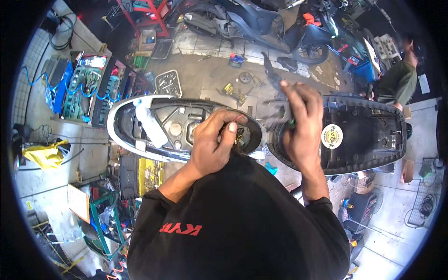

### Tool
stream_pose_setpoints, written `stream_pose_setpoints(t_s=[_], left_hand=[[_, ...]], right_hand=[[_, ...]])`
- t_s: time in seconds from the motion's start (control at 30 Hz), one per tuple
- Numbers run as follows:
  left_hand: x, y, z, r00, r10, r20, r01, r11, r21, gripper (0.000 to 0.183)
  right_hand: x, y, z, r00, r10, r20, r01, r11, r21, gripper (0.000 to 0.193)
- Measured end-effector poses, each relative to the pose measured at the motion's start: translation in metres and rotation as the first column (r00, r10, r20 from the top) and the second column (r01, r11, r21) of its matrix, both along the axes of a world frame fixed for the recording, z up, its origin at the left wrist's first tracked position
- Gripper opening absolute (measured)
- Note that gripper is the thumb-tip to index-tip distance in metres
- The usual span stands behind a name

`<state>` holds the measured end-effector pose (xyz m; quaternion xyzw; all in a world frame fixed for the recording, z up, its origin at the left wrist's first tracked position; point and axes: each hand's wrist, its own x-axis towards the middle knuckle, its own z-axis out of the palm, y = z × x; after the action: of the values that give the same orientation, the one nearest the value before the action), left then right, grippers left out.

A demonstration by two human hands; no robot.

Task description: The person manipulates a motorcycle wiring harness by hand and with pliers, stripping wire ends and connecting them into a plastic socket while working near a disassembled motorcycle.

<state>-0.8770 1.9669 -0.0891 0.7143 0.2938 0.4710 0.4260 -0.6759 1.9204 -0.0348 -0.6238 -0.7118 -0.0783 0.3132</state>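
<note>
My left hand (217, 142) is over the open body of a scooter (112, 122), near the end of its storage well. Its thumb and forefinger pinch a thin red wire (239, 117). Darker wires (240, 136) show just beside the thumb. My right hand (305, 123) is raised above the near end of the upturned black seat (359, 151), fingers partly curled. A grey object (278, 111), smeared by motion, is at its fingers and seems to be held; its kind is unclear. A clear plastic bottle (150, 125) lies across the left part of the well.
A tool cart (86, 86) with a coiled blue hose stands at the left. A metal tray of small parts (168, 84) rests on the floor ahead. Farther off is another motorcycle (252, 23). A person's leg (401, 81) shows at the far right, beyond the seat.
</note>
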Motion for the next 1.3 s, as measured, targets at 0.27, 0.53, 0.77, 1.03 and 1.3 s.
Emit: stream_pose_setpoints(t_s=[0.27, 0.53, 0.77, 1.03, 1.3], left_hand=[[-0.008, -0.009, 0.025, 0.996, -0.074, 0.057, 0.062, 0.982, 0.179, 0.016], [-0.025, -0.014, 0.025, 0.964, -0.133, 0.231, 0.125, 0.991, 0.047, 0.015], [-0.014, -0.020, 0.015, 0.868, -0.163, 0.469, 0.391, 0.806, -0.444, 0.027], [-0.015, -0.014, -0.002, 0.916, -0.178, 0.361, 0.336, 0.832, -0.442, 0.030], [-0.014, -0.019, -0.005, 0.825, -0.106, 0.555, 0.423, 0.767, -0.482, 0.030]], right_hand=[[-0.026, -0.010, 0.036, 0.986, 0.155, 0.065, -0.159, 0.984, 0.076, 0.058], [-0.039, -0.013, 0.053, 0.980, 0.179, 0.086, -0.189, 0.974, 0.127, 0.054], [-0.027, 0.000, 0.022, 0.991, 0.101, 0.092, -0.094, 0.993, -0.077, 0.060], [-0.026, 0.003, 0.011, 0.990, 0.122, 0.070, -0.111, 0.984, -0.141, 0.065], [-0.028, 0.004, 0.002, 0.987, 0.162, 0.026, -0.156, 0.976, -0.155, 0.069]])
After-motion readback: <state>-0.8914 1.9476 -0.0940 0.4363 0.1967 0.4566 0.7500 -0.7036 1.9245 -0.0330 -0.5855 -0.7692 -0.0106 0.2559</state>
